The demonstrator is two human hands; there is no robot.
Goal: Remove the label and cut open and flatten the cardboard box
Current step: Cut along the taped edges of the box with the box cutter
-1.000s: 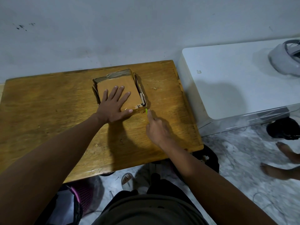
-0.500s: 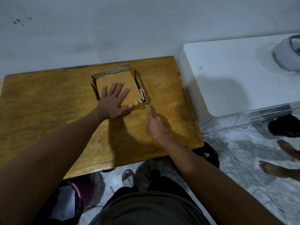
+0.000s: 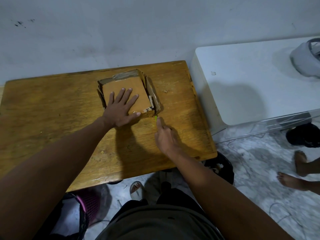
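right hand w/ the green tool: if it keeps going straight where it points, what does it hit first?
Likely the cardboard box: the green tool in the right hand points at its near right corner, practically touching; depth unclear.

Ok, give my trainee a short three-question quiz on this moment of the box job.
1. True or false: the left hand lies flat, fingers spread, on the brown cardboard box.
2. The right hand holds a small tool with a green tip at which box corner? A near right, B far left.
3. What does the box rest on?

Key: 1 true. 2 A. 3 the wooden table.
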